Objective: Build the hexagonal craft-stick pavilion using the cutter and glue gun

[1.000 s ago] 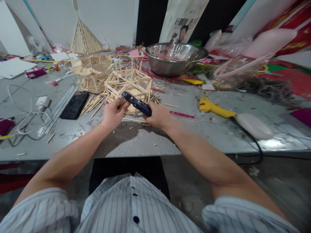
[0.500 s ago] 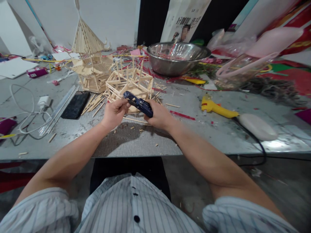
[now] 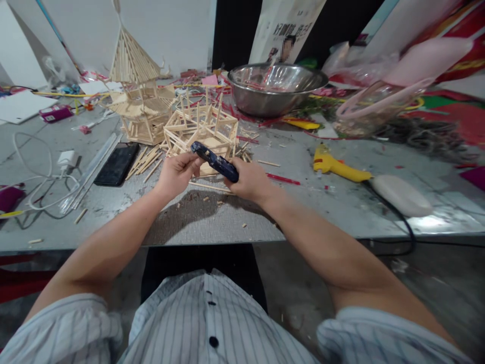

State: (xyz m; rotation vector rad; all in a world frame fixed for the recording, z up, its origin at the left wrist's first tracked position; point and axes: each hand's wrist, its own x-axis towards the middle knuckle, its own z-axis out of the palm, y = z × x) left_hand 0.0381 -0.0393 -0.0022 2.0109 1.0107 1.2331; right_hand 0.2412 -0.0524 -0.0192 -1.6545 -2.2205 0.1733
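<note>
My right hand [image 3: 252, 179] is wrapped around a dark blue hand tool [image 3: 215, 161] with a scuffed body; its exact kind is not clear. The tool slants up to the left, and its far end meets the fingertips of my left hand [image 3: 177, 174]. Those fingers are closed in a pinch, and whatever is between them is too small or hidden to name. Just behind the tool stands an open frame of wooden sticks [image 3: 223, 126]. Loose sticks [image 3: 146, 161] lie to its left, and small cut bits [image 3: 206, 199] are scattered below my hands.
A stick-built pagoda model [image 3: 138, 101] stands behind at left, with a black phone [image 3: 116, 164] nearer me. At the back sits a steel bowl [image 3: 261, 98]. On the right lie a yellow glue gun [image 3: 337, 164], its black cord, a white mouse-shaped object [image 3: 401, 194] and a pink-rimmed clear container [image 3: 364, 119].
The view has shifted very slightly. Both hands keep nearly the same position on the dark blue tool and at its tip.
</note>
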